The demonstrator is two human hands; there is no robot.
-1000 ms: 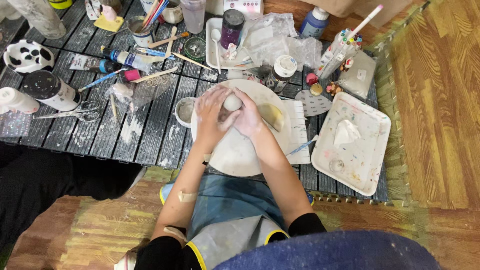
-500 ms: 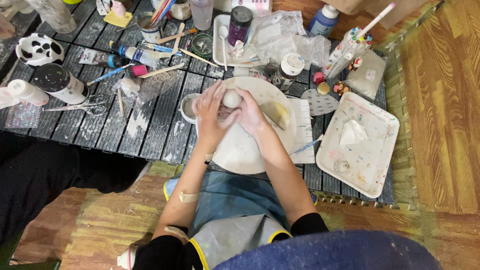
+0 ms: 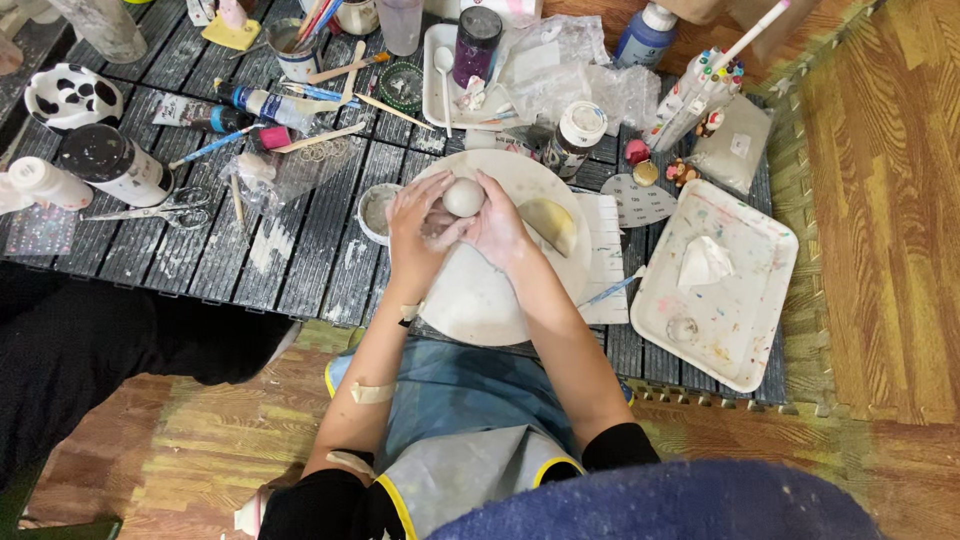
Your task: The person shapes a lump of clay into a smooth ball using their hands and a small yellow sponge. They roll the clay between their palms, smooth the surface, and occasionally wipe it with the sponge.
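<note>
Clay ball between both hands' fingers.

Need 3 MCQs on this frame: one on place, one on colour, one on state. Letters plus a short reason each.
1. Where is the small round ball of pale grey clay?
A. between the fingertips of both hands, above the round white board
B. on the white rectangular tray
C. on the wooden floor

2. What colour is the crumpled tissue on the paint-speckled white rectangular tray?
A. red
B. white
C. black

3. What state is the left hand in?
A. flat on the table, empty
B. out of view
C. curled against the ball, with the right hand on the other side

Key: 1 A, both hands' fingers meet at the ball over the board. 2 B, the tissue is white. 3 C, both hands cup the ball.
</note>
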